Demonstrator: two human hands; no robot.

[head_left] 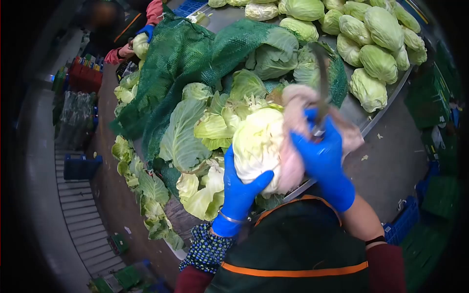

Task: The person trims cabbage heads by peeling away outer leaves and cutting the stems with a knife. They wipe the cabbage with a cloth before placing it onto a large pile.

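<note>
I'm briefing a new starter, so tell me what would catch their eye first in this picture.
At centre, the left hand, in a blue glove, grips a pale cabbage, and the gloved right hand holds a knife pointing up beside it. Behind them a green net sack lies over the table, with loose leaves below it. A heap of trimmed heads fills the upper right.

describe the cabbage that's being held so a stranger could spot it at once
Find the metal table heaped with cabbages, then its near edge below the green net sack. There the left hand cups a pale cabbage from beneath while the right hand holds a knife up beside it. Its neighbours lie loose and greener; this one is whitish and held up.
</note>
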